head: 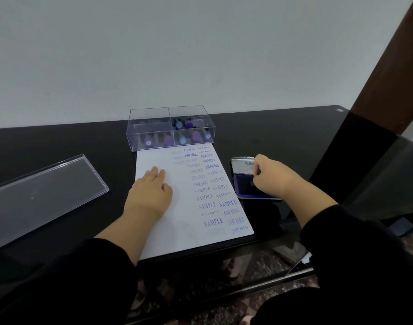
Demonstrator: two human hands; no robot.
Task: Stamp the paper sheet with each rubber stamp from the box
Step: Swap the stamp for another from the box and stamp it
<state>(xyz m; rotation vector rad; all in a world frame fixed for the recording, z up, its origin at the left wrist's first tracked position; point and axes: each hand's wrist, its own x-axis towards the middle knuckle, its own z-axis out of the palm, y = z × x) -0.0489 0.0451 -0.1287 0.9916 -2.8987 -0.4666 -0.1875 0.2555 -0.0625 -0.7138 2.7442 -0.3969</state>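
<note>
Inking a stamp while the sheet is held flat

Right hand (270, 178) apparently pinches a mostly hidden rubber stamp (259, 169) onto the ink pad (244, 186); left hand (151, 186), fingers straight, steadies the paper sheet (177, 219). Uneven inking risks another faint print.

Your left hand (151, 191) lies flat, fingers straight, on the paper sheet (177, 221), left of its blue stamped words. Just right of the sheet, your right hand (271, 179) is curled over the open ink pad (244, 184), pinching a stamp (259, 169) that is mostly hidden. Touching the sheet's far edge stands the clear box (170, 127), with more stamps (189, 132) inside. Well left of the sheet, the clear lid (44, 195) lies on the black table (271, 127).
</note>
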